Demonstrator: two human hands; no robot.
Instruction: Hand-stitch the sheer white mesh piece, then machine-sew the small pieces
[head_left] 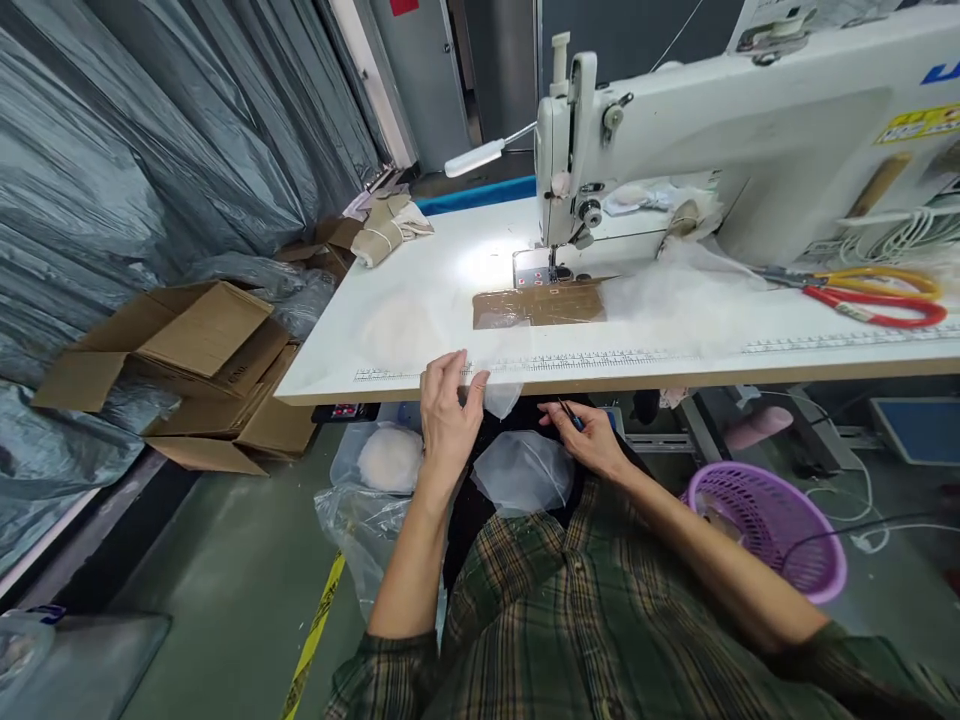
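Note:
My left hand rests at the front edge of the white sewing table, thumb and fingers apart. Beside its thumb, a sheer white fabric piece hangs over the edge; whether the fingers touch it is unclear. Below the tabletop, my right hand is closed around small dark-blue thread snips, their tip pointing up and left. Another sheer fabric piece lies on my lap. Brown tape covers the table in front of the sewing machine needle.
The sewing machine spans the right side. Red- and yellow-handled scissors lie beside white sheer fabric. A pale round bundle sits in a clear bin at left. Cardboard boxes and a purple basket stand on the floor.

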